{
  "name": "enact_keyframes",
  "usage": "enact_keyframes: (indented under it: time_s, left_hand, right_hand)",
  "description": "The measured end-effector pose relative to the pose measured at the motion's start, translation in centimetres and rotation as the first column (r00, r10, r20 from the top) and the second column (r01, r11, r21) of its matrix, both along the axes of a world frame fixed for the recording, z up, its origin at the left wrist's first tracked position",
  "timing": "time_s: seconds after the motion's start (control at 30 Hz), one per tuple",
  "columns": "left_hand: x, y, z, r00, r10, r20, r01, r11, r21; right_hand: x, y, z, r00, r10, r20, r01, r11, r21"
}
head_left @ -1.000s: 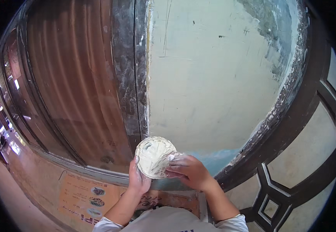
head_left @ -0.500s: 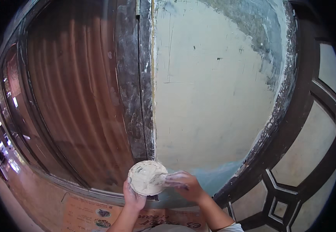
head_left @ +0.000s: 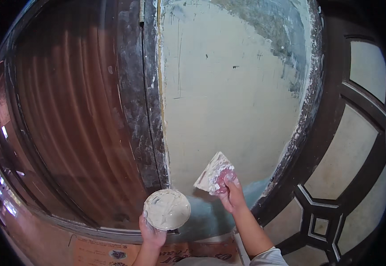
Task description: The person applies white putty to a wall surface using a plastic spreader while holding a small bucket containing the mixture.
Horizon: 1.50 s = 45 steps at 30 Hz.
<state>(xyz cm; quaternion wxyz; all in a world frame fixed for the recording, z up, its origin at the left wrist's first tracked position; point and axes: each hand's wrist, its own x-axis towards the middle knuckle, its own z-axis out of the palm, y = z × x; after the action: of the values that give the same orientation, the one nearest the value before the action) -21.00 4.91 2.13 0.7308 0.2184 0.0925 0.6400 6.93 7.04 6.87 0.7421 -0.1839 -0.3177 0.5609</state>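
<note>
My left hand (head_left: 151, 232) holds up a round white plate (head_left: 167, 209) smeared with pale putty, low in the view, in front of the wall's foot. My right hand (head_left: 231, 193) grips the pinkish handle of a putty knife (head_left: 213, 173). Its broad blade is coated with white putty and lies against the cream plastered wall panel (head_left: 228, 97), just above a blue-grey patch (head_left: 210, 213) at the panel's bottom. The two hands are apart, the knife to the right of and above the plate.
A dark, putty-splashed door frame post (head_left: 142, 102) borders the panel on the left, with a reddish-brown ribbed shutter (head_left: 68, 115) beyond it. A dark wooden lattice frame (head_left: 335, 146) stands to the right. Printed cardboard (head_left: 113, 252) lies on the floor below.
My right hand has lifted the putty knife off the plate and moved it up and right onto the wall. The plate has dropped lower and stays in my left hand.
</note>
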Motion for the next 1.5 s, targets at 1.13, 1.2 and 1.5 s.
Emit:
enact_keyframes:
  time_s: [1.13,1.2,1.5]
  left_hand:
    - [0.4,0.7,-1.5,1.000,0.004,-0.003,-0.004,1.000,-0.006]
    - [0.5,0.3,-1.0,1.000,-0.016,-0.013,0.016,1.000,0.021]
    - [-1.5,0.5,-1.2,0.999,0.043,-0.011,-0.044,0.998,-0.051]
  right_hand:
    - [8.1,6.0,25.4,-0.786,-0.587,0.194,0.238,0.002,0.971]
    - [7.3,7.0,23.8,-0.779,-0.580,0.239,0.248,0.066,0.967]
    - [4.5,3.8,20.0,-0.682,-0.710,0.178,0.260,-0.007,0.966]
